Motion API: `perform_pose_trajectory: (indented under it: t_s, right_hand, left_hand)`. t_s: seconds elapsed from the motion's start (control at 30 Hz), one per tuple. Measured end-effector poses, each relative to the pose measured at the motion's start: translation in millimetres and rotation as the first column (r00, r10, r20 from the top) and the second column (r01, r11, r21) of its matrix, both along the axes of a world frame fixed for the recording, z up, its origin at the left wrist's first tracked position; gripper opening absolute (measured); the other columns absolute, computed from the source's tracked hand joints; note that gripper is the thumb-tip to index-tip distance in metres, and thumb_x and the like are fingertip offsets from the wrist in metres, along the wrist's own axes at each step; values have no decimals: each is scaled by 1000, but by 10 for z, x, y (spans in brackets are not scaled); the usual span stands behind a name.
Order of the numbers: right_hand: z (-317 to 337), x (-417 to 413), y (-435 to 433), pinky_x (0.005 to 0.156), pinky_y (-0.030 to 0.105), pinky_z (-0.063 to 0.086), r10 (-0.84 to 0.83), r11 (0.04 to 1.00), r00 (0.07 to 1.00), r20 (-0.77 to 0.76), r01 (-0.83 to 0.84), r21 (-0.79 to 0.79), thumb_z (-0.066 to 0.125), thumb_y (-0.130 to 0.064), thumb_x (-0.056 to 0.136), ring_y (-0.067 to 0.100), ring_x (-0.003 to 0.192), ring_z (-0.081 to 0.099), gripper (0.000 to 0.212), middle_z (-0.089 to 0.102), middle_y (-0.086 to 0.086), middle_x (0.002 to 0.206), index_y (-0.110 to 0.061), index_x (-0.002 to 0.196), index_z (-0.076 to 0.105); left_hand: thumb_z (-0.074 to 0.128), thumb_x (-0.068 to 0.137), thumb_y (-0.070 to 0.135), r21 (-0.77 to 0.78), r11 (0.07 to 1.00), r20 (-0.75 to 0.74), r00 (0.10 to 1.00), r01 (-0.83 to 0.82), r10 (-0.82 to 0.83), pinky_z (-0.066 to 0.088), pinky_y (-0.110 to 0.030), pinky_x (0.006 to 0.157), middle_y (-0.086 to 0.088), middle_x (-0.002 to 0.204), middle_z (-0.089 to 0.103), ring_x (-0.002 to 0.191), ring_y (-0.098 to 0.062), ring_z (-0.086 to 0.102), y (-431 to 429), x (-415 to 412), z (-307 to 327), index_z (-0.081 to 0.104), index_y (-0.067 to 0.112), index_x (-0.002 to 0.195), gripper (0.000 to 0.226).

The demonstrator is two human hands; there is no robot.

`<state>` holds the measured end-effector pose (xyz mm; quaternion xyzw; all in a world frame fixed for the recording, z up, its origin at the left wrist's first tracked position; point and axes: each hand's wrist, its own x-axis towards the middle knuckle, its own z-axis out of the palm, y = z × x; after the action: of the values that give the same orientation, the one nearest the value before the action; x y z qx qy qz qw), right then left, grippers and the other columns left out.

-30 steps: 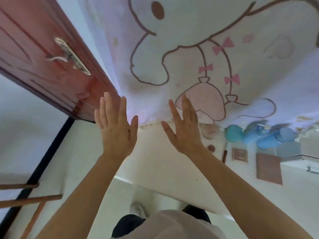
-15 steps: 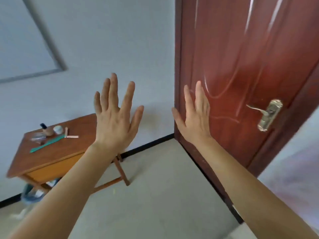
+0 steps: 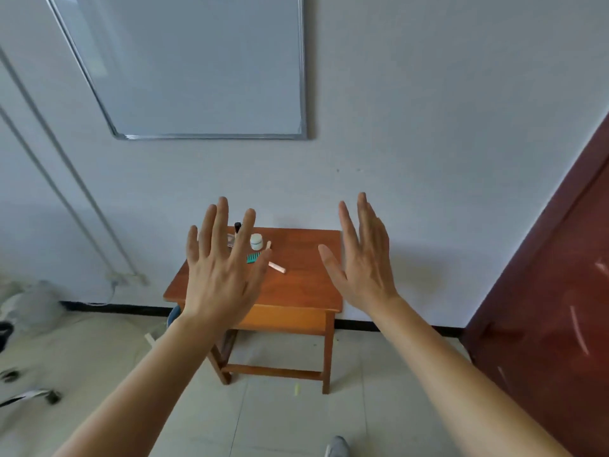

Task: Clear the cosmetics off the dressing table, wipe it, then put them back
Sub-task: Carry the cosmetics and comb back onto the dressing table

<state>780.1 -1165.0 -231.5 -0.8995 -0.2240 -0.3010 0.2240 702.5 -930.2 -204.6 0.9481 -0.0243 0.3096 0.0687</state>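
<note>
Left hand, right hand splayed, empty; pink stick (perhaps lipstick) diagonal, near end rightward

Table against the wall, cosmetics on its far left part.
The table stands on the floor against the wall, below a board, with a door to its right. A bottle stands at the back edge, a jar just right of it, a comb before the jar and a stick right of the comb. The left hand is raised before these things, the right hand before the table's right edge.
</note>
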Motion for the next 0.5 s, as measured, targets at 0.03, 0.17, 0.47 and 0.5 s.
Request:
perform_pose_trajectory:
  t_s: [0.03, 0.17, 0.47, 0.5]
  right_hand:
    - [-60, 215, 91, 118, 55, 22, 15, 1000, 1000, -16, -15, 3, 41, -51, 101, 31, 153, 3, 75, -6, 14, 165, -22, 158, 3]
    - [-261, 1129, 394, 119, 53, 23, 53, 999, 994, -96, -51, 18, 33, -56, 100, 29, 153, 4, 74, -7, 11, 166, -26, 158, -2]
    - [-576, 2712, 1188, 120, 48, 24, 126, 990, 944, -305, -137, -15, 28, -65, 97, 28, 153, 4, 78, -15, 5, 165, -30, 157, -8]
    - [-638, 2814, 1269, 120, 48, 24, 143, 986, 936, -320, -162, -34, 25, -66, 96, 28, 153, 3, 79, -17, 4, 165, -31, 157, -10]
  left_hand:
    - [22, 101, 58, 2, 1000, -20, 1000, -20, 20, 8, -57, 119, -8, 165, -3, 152, -25, -5, 75, 181, -67, 14, 29, 156, 64]
    - [22, 99, 59, -39, 990, -147, 981, -134, 127, 8, -57, 119, -6, 165, -6, 151, -21, -11, 331, 940, -319, 12, 31, 156, 65]
    - [14, 93, 70, -104, 933, -376, 882, -345, 284, 7, -52, 121, 3, 163, -11, 152, -23, -6, 944, 2111, -672, 2, 33, 155, 73]
    - [12, 92, 72, -95, 928, -398, 868, -360, 296, 6, -51, 120, 3, 162, -13, 152, -24, -6, 1029, 2166, -722, 2, 33, 156, 76]
